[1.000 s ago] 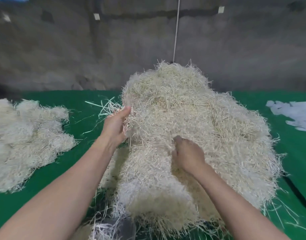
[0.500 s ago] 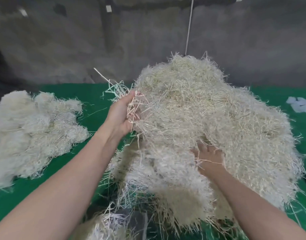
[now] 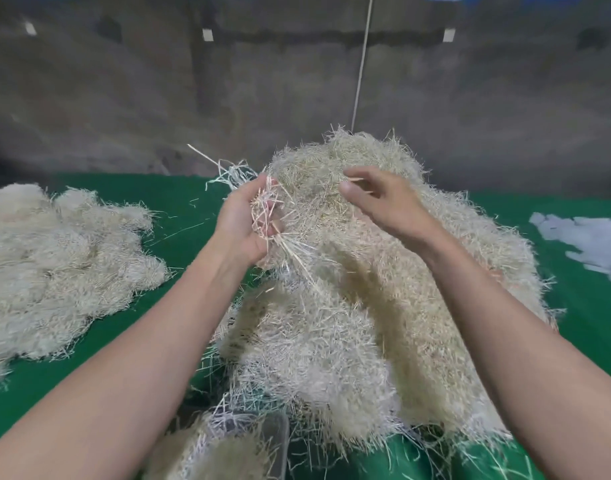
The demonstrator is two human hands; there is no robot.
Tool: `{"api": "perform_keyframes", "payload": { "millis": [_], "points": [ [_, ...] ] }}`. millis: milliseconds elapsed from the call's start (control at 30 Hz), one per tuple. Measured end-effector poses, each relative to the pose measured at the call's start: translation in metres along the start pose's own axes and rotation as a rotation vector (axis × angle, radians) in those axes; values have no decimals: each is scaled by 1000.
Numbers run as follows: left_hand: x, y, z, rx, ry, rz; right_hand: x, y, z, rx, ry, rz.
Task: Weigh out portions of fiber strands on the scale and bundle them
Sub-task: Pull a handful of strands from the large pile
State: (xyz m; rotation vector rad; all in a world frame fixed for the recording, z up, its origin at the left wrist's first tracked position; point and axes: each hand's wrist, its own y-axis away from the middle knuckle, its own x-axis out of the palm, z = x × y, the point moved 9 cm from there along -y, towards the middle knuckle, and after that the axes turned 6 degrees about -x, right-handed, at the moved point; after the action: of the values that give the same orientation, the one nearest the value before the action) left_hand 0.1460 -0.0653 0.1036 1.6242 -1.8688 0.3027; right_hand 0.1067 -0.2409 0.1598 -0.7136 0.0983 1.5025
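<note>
1 fiber heap (image 3: 65,265) left, scraps (image 3: 588,240) right

Left hand (image 3: 243,225) grips a small tuft of fiber strands (image 3: 267,216) beside the big central heap (image 3: 383,289) on the green table (image 3: 179,209). Right hand (image 3: 383,199) hovers over the heap, fingers loosely spread. Second pile (image 3: 55,265) lies left.

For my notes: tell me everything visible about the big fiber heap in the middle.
The central fiber heap is a tall, loose mound of thin, straw-like strands, pale beige, whiter at its lower left edge, ends bristling outward. It sits on the green surface. The left hand grips a tuft at its upper left flank; the right hand hovers open above it.
</note>
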Motion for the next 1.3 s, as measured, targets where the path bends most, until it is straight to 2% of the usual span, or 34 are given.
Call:
{"api": "perform_keyframes", "payload": {
  "millis": [67, 133, 167, 200, 233, 267, 333, 367, 400, 500, 567, 633, 700, 733, 800, 867, 933, 1033, 1133, 1233, 1300],
  "points": [
    [6, 10, -1, -10, 51, 36, 48, 16, 13, 32, -152, 172],
    [9, 17, -9, 31, 95, 61, 95, 34, 9, 119, -111, 397],
    [9, 21, -16, 79, 67, 85, 108, 40, 2, 165, -88, 451],
    [7, 27, -27, 156, -57, 102, 111, 42, 0, 200, -106, 426],
    [6, 35, -37, 251, -303, 110, 108, 41, -2, 240, -160, 344],
    [7, 42, -41, 328, -645, 122, 102, 39, -5, 300, -246, 241],
    [2, 51, -21, 346, -1409, 207, 96, 39, 0, 372, -444, 75],
    [-5, 54, -6, 339, -1688, 275, 96, 40, 6, 363, -460, 42],
    [-8, 60, 5, 356, -1804, 345, 98, 40, 14, 338, -443, 33],
    [-10, 88, 6, 545, -1767, 482, 102, 45, 41, 263, -381, -10],
    [-19, 99, -3, 616, -1724, 471, 101, 55, 57, 211, -331, -48],
    [-26, 112, -1, 610, -1777, 460, 118, 72, 67, 134, -279, 48],
    [-27, 125, 12, 512, -1709, 568, 152, 93, 71, 103, -240, 236],
    [-26, 133, 16, 489, -1642, 618, 165, 102, 72, 96, -228, 276],
    [-29, 148, 21, 500, -1582, 692, 178, 118, 65, 81, -207, 184],
    [-55, 156, 35, 436, -1541, 713, 183, 145, 47, 48, -37, 23],
    [-98, 160, 69, 361, -1643, 731, 208, 184, 27, 4, 180, 55],
    [-150, 154, 102, 301, -1838, 661, 242, 211, 4, 51, 161, 239],
    [-151, 138, 68, 404, -1712, 487, 220, 195, 5, 103, 21, 109],
    [-152, 127, 39, 463, -1626, 402, 207, 200, 9, 48, 140, 1],
    [-156, 126, 37, 465, -1618, 397, 219, 213, 10, -8, 230, 55]
  ]
}}
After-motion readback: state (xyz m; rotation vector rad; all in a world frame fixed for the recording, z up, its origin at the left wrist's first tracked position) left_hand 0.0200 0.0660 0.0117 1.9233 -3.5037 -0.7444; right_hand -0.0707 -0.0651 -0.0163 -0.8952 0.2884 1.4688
